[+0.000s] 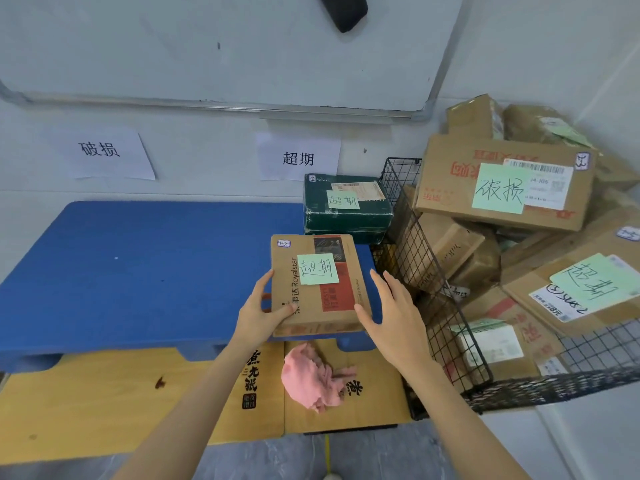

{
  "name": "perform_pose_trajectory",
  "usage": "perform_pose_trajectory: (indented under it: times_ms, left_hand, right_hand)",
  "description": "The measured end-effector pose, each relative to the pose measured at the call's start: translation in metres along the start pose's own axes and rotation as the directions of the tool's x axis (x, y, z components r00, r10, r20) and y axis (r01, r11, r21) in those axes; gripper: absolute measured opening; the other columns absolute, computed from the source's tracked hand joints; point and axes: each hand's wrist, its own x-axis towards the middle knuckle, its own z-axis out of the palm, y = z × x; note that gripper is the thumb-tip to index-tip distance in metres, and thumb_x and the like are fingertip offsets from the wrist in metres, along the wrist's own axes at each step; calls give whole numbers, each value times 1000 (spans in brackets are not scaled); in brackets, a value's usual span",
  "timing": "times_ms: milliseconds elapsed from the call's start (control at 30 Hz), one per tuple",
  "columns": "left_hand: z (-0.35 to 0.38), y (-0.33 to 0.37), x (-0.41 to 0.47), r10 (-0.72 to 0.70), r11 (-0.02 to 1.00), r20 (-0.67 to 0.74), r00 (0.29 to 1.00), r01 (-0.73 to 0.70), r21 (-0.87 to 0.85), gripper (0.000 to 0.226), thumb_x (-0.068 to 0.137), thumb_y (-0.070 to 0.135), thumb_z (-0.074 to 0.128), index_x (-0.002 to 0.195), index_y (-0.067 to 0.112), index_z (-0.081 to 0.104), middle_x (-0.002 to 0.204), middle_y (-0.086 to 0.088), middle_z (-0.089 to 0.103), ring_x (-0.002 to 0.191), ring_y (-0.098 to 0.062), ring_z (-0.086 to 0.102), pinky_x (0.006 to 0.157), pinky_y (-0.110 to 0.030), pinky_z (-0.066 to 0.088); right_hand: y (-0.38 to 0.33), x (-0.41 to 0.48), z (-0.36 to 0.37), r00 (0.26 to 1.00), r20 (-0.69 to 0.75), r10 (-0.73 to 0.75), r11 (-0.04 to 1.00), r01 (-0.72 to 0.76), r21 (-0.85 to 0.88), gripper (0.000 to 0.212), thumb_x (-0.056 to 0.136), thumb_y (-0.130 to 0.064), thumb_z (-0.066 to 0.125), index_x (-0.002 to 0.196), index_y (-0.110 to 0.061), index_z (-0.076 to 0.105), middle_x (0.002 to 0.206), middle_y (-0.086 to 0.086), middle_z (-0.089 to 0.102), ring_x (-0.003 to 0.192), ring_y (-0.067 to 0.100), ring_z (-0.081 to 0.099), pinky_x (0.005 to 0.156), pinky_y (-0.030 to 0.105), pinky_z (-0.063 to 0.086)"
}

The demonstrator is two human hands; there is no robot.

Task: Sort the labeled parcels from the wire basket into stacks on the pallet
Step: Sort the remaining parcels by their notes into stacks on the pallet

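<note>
Brown box [317, 282]: bore a 超期 note and sat just on the person's side of the green box [346, 209], over the pallet [138, 271]; whether it was resting or held clear could not be told.
Key relation: its long axis ran from the person straight toward the green box, which carried the same note.
Left hand [263, 313]: gripped the brown box's near-left corner, thumb on top.
Right hand [391, 313]: spread, fingers straight, at the box's right edge; thumb seemed to touch.
Arms: both reached forward, one on each side of the box, equally near it.
Basket [415, 258]: right of the green box, full of parcels.
Next move: probably forward onto the green box.
</note>
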Motion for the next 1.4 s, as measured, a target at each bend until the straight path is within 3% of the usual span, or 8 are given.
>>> perform_pose_trajectory:
  times_ms: [100,267,667,800,933,1033,1200,1400]
  left_hand:
    - [15,7,11,28,999,28,999,-29,17,79,85,30,75,148,42,28,105,22,55,93,-2,59,75,-23,53]
    - [40,13,25,63,997,71,995,-66,32,81,84,34,76,149,42,27,111,16,58,107,-15,62,89,-43,56]
    - [83,25,28,68,997,87,994,-71,29,82,81,41,76,146,47,27,122,7,62,109,-15,62,90,-46,55]
    - [88,26,24,53,997,70,996,-57,44,87,74,51,73,146,51,24,122,6,62,111,-14,59,90,-45,55]
    - [92,30,21,62,996,57,996,-66,65,85,80,44,74,148,48,23,126,3,60,113,-12,56,92,-42,54]
    - [88,31,20,54,996,85,995,-60,72,89,73,57,69,148,49,21,128,1,58,116,-15,55,93,-44,53]
    - [64,32,13,110,957,117,987,-137,254,79,86,49,68,151,39,24,143,0,43,127,-19,47,89,-33,43]
    - [25,36,-1,306,763,75,949,-292,576,74,90,58,57,153,34,27,157,3,33,140,-22,35,107,-45,40]
  right_hand:
    - [2,-3,-5,999,-16,42,997,-41,60,72,97,-49,54,157,-28,20,163,2,24,150,19,20,118,45,31]
    - [2,-5,-12,998,-45,52,996,-48,79,70,97,-45,55,156,-27,23,161,2,27,149,18,21,117,45,32]
    - [9,-2,-13,996,-78,48,999,-47,14,70,95,-46,56,154,-25,26,158,4,31,145,20,29,108,47,43]
    - [6,-1,-12,996,-61,64,998,-64,8,71,95,-48,55,155,-25,25,160,5,28,148,21,25,110,47,42]
    - [4,-2,-12,996,-54,69,998,-69,6,71,96,-48,55,156,-26,23,161,4,26,150,22,21,114,48,37]
    - [1,-5,-15,996,-58,71,997,-72,-3,71,96,-48,55,156,-26,23,161,4,26,149,21,22,113,46,38]
    - [-3,-10,-22,995,-75,70,997,-72,-19,71,95,-46,57,155,-24,26,160,4,28,148,20,24,112,44,40]
    - [-23,-10,-22,997,-49,52,998,-54,-41,72,96,-48,54,156,-26,21,162,4,22,150,23,20,117,49,32]
